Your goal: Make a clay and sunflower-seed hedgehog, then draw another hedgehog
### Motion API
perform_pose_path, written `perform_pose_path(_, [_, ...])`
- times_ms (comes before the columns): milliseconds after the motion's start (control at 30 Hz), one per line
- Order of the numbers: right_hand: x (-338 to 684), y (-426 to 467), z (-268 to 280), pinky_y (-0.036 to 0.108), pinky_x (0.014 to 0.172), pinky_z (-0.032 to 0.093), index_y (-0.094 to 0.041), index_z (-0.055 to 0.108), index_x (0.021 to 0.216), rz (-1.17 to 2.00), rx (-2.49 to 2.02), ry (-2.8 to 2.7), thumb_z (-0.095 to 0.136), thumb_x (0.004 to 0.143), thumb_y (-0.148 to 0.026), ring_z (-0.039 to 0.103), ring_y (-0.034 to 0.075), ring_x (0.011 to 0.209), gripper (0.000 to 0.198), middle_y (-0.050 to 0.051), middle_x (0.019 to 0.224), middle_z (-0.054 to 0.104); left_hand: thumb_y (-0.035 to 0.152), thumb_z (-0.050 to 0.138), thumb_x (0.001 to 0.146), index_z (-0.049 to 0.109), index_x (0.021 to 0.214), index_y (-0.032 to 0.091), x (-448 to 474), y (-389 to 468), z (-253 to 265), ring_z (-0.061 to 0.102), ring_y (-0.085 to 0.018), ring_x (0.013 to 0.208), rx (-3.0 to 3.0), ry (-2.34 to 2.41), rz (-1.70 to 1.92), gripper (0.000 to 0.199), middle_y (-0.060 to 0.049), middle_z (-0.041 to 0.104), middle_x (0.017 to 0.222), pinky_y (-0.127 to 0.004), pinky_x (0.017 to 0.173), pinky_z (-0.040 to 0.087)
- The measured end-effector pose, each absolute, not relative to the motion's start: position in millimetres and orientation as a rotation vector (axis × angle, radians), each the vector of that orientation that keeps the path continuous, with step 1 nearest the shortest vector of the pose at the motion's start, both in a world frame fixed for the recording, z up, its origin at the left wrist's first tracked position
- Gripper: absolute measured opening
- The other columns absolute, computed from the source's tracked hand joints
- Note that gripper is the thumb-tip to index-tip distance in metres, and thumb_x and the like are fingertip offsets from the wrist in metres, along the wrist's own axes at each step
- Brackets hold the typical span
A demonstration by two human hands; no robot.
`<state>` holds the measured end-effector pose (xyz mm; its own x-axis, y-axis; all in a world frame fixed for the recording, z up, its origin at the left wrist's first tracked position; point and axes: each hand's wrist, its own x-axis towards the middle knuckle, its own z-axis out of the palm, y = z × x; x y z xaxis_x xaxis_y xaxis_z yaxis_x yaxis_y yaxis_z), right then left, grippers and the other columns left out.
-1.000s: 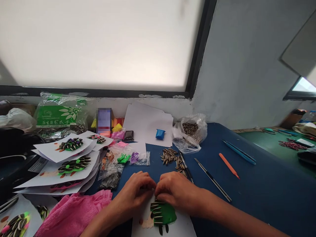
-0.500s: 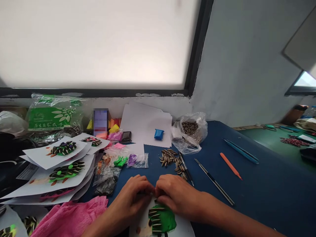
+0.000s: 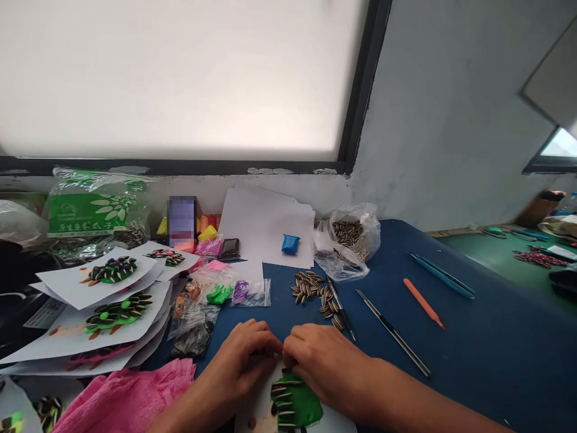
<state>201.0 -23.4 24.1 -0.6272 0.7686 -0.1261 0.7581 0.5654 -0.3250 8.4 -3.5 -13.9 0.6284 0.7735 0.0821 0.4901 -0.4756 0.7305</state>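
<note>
My left hand (image 3: pixel 250 355) and my right hand (image 3: pixel 318 361) meet at the upper edge of a white card (image 3: pixel 339 421). Both have their fingers curled in and closed, fingertips touching; what lies between them is hidden. Below the right hand, a flat patch of green clay (image 3: pixel 307 406) covers part of the card. A row of striped sunflower seeds (image 3: pixel 283 404) is stuck along its left side, by a patch of pale clay. Just beyond the hands lies a small pile of loose sunflower seeds (image 3: pixel 309 285).
On the right lie a craft knife (image 3: pixel 393 331), an orange pen-like tool (image 3: pixel 424 304) and blue tweezers (image 3: pixel 442 275). A black pen (image 3: pixel 341 310) touches the seeds. Finished seed-and-clay cards (image 3: pixel 148 328) are stacked left, above a pink cloth (image 3: pixel 130 397). A plastic bag of seeds (image 3: pixel 347 234) stands behind.
The hands stay together at the card's top edge, the right hand a touch lower. The view has shifted very slightly; nothing else has visibly moved.
</note>
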Motion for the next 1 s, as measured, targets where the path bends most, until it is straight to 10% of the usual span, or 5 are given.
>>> perform_pose_path(1000, [208.5, -24.7, 30.0, 0.025, 0.07, 0.042, -0.015, 0.064, 0.088, 0.679, -1.371, -2.556, 0.056, 0.085, -0.009, 0.058, 0.016, 0.08, 0.01, 0.004, 0.087, 0.065, 0.016, 0.046, 0.086, 0.064, 0.083, 0.022, 9.2, -5.2, -10.0, 0.05, -0.017, 0.082, 2.136, 0.997, 0.524, 0.019, -0.001, 0.059, 0.082, -0.03, 0.076, 0.037])
